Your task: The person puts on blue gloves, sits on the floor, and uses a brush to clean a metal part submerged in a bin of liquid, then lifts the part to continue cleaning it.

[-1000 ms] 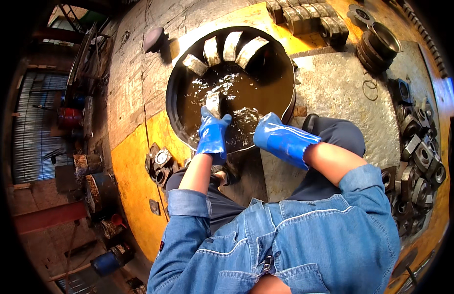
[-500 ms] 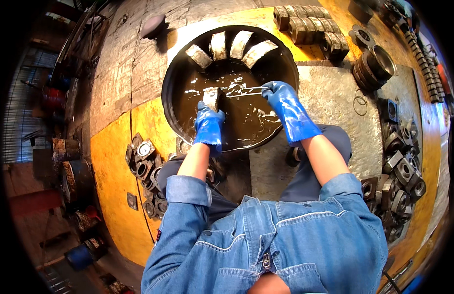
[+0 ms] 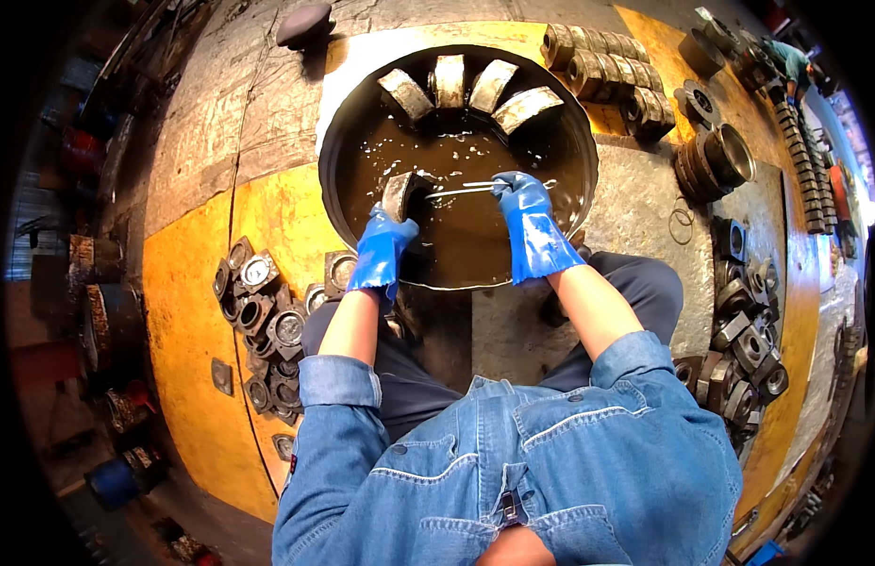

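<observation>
A large round black basin [image 3: 326, 203] of dark brown liquid stands before me. In a blue rubber glove, my left hand [image 3: 384, 233] is closed round a metal block [image 3: 397, 196], a squarish part with a dark hollow on its right side, held over the liquid. My right hand [image 3: 523, 200], gloved the same, is closed on a thin, pale metal rod [image 3: 466, 190] that seems bent double. Its left end reaches the block's hollow; whether it touches inside I cannot tell. Several similar curved metal blocks [image 3: 449, 81] lean along the basin's far wall.
Rows of metal blocks [image 3: 602, 71] stand beyond the basin at right, near a stack of rings [image 3: 716, 165]. Piles of greasy metal parts lie left [image 3: 267, 325] and right [image 3: 747, 344] of my legs. A dark rounded object [image 3: 305, 25] lies at the far left.
The block in my left hand has tilted, and its hollow now faces right. My right hand has come slightly left and lower with the rod. The whole view has shifted a little.
</observation>
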The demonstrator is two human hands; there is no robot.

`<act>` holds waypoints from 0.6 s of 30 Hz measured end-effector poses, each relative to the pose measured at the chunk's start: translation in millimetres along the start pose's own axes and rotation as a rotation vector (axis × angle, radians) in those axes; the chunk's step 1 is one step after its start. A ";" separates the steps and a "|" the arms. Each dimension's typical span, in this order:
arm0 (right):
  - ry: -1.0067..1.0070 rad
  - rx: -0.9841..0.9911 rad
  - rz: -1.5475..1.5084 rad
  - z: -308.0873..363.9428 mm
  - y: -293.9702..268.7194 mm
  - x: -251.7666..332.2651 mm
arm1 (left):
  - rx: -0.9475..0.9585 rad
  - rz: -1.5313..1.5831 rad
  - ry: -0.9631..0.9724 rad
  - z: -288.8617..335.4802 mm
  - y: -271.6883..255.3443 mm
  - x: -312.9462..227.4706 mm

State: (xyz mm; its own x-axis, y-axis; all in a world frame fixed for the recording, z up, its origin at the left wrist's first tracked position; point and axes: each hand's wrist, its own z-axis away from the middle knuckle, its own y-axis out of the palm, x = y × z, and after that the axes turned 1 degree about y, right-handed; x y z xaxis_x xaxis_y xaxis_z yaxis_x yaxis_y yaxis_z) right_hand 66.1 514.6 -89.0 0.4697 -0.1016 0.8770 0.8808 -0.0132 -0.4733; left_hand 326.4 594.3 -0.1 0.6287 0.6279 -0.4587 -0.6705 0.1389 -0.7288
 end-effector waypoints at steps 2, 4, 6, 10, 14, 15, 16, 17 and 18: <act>-0.004 0.072 0.156 5.8 0.5 16.3 | -0.049 0.021 -0.010 5.5 -10.8 15.0; 0.003 0.050 0.338 16.1 -11.5 39.5 | -0.044 0.044 -0.003 7.0 -10.4 18.5; 0.145 0.061 0.466 22.0 -15.4 54.6 | -0.007 0.050 0.002 4.1 -13.7 18.0; 0.122 0.067 0.585 30.6 -11.9 59.6 | -0.070 0.088 0.013 1.4 -7.3 17.0; 0.126 0.302 0.905 39.2 -15.8 81.0 | -0.017 0.088 0.019 3.9 -10.4 16.2; 0.134 0.448 0.988 40.8 -14.0 88.3 | -0.012 0.097 0.024 3.1 -10.7 19.2; 0.164 0.516 1.068 42.2 -7.2 86.5 | -0.008 0.106 0.027 1.6 -11.6 22.2; 0.193 0.585 1.147 44.6 1.0 84.3 | -0.005 0.114 0.029 0.0 -12.2 24.9; 0.127 0.651 1.178 48.3 3.5 75.5 | 0.047 0.100 -0.010 2.3 -15.3 18.4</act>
State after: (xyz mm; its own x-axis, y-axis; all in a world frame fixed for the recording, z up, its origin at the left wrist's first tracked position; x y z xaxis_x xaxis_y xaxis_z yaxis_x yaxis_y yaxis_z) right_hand 107.5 554.9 -20.5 0.9818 0.1834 -0.0499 -0.1537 0.6113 -0.7763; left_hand 347.3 605.5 3.8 0.5539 0.6478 -0.5231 -0.7476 0.1105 -0.6549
